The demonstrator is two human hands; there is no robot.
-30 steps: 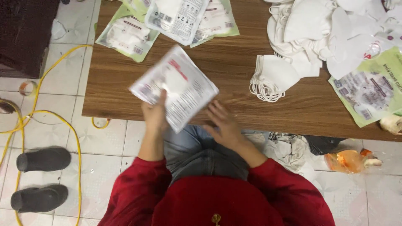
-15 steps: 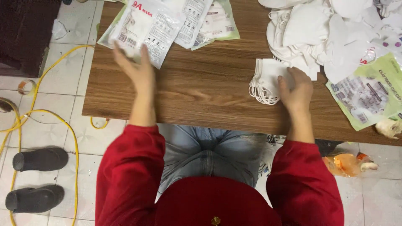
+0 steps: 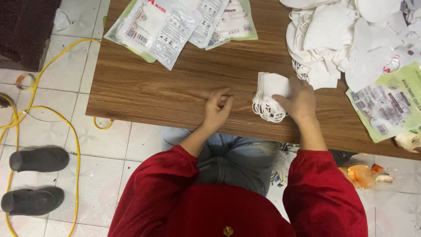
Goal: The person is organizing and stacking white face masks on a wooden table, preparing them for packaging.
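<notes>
Right hand [image 3: 299,102] laid over a small stack of folded white fabric face masks [image 3: 270,94] with dangling ear loops, fingers closed on its right edge near the front of the brown wood-grain table [image 3: 149,87]; left hand [image 3: 218,107] just left of it, empty, fingers loosely curled on bare wood. Judging by layout: several sealed printed plastic mask packets [image 3: 160,28] done at far left, large heap of loose white masks [image 3: 346,39] at far right left to pack, flat green-edged empty pouches [image 3: 386,103] waiting to its near side.
</notes>
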